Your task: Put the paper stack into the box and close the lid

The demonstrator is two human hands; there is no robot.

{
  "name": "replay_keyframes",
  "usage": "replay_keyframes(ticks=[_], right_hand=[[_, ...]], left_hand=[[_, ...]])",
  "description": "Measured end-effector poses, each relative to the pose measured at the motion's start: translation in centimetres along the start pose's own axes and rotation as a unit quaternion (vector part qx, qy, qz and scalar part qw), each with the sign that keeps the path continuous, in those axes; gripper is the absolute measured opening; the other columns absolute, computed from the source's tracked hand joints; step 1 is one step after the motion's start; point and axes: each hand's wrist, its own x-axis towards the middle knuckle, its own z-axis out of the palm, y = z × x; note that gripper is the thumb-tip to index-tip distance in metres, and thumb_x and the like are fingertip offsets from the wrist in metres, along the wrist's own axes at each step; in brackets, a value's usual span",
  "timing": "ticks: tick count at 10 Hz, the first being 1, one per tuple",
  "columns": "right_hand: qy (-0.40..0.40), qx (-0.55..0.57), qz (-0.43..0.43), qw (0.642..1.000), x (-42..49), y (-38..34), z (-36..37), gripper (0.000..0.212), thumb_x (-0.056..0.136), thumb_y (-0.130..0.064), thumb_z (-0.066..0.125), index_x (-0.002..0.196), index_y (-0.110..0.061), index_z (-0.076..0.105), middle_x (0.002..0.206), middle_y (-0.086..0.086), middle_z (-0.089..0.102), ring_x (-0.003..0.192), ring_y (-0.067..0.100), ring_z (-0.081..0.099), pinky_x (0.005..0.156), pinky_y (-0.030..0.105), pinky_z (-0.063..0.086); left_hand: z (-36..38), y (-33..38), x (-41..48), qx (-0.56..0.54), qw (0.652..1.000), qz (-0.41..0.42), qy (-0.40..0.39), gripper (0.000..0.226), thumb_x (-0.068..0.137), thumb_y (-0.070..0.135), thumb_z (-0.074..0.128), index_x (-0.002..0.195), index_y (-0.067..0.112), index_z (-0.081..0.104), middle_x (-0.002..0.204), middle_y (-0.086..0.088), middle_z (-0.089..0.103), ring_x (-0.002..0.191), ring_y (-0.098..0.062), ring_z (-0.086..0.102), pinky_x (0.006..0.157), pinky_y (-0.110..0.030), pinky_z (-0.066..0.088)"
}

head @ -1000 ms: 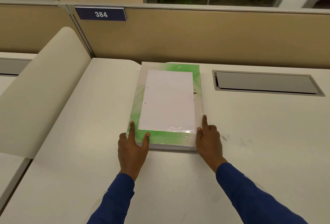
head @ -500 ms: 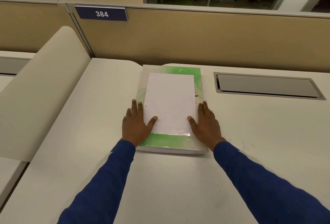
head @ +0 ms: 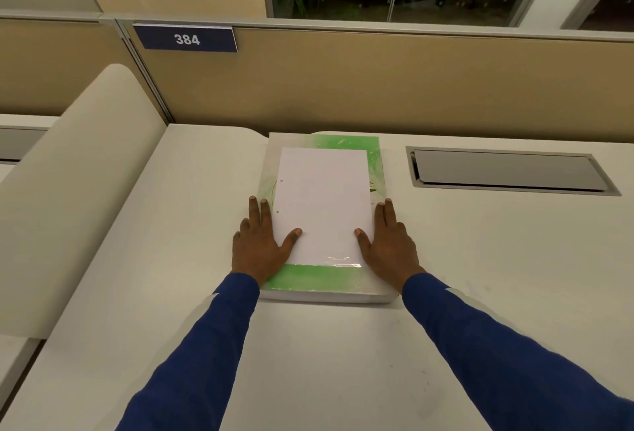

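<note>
Hard to tell whether the green-and-white thing (head: pixel 319 276) is the box w/ its lid shut or a wrapped ream; its front edge is showing a layered white side, and glare is sitting on film near the sheet's lower edge. The white paper stack (head: pixel 322 204) is lying flat on top of it, centred, two punch holes along its left edge; thickness can't be made out. Both forearms in blue sleeves (head: pixel 206 355) are getting cut off at the frame bottom.

Left hand (head: pixel 259 245) is lying palm-down on the green cover's left side, fingers straight and close together pointing away, thumb spread onto the paper's left margin. Right hand (head: pixel 389 247) is mirroring it on the right edge, thumb tip resting on the paper. Neither is gripping anything; both are pressing flat.

Vs 0.5 s ago: hands are sitting in nearly the same spots, paper unmoved. Vs 1 s ago they've gone from the near corners up to the sheet's sides. All on the pale desk (head: pixel 480 259), near the partition.
</note>
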Motion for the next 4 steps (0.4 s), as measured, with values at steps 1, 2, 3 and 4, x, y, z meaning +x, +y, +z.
replay_keyframes(ticks=[1,2,3,4], right_hand=[[-0.013,-0.017,0.004,1.0,0.6,-0.5,-0.6,0.078,0.103,-0.055,0.035,0.16,-0.01,0.009,0.171,0.006,-0.006,0.126,0.037,0.048,0.094,0.043,0.051],[-0.022,-0.03,-0.001,0.999,1.1,-0.6,-1.1,0.08,0.101,-0.057,0.037,0.16,-0.009,0.009,0.171,0.007,-0.006,0.121,0.037,0.054,0.093,0.043,0.052],[-0.035,-0.026,-0.003,0.999,1.3,-0.3,-1.8,0.084,0.1,-0.059,0.04,0.161,-0.011,0.006,0.171,0.005,-0.007,0.123,0.036,0.055,0.095,0.043,0.052],[-0.04,-0.014,-0.025,0.999,0.4,0.5,-2.4,0.087,0.1,-0.058,0.042,0.162,-0.018,-0.004,0.172,0.002,-0.007,0.129,0.036,0.052,0.1,0.044,0.051]], left_hand=[[-0.2,0.0,0.7,0.007,1.0,0.0,-0.004,0.103,0.09,0.082,0.03,0.164,0.016,0.0,0.173,-0.006,-0.01,0.14,-0.035,0.041,0.108,-0.048,0.042],[-0.5,0.1,0.9,0.015,1.0,-0.004,-0.009,0.104,0.09,0.082,0.029,0.164,0.016,-0.001,0.173,-0.005,-0.011,0.138,-0.034,0.042,0.104,-0.047,0.047],[-0.9,0.2,1.0,0.032,0.999,-0.006,-0.02,0.104,0.09,0.082,0.029,0.164,0.015,-0.001,0.173,-0.006,-0.012,0.14,-0.035,0.041,0.106,-0.048,0.045],[-1.6,0.9,0.8,0.066,0.997,-0.016,-0.026,0.102,0.092,0.08,0.027,0.164,0.013,0.001,0.172,-0.012,-0.008,0.149,-0.04,0.028,0.118,-0.052,0.031]])
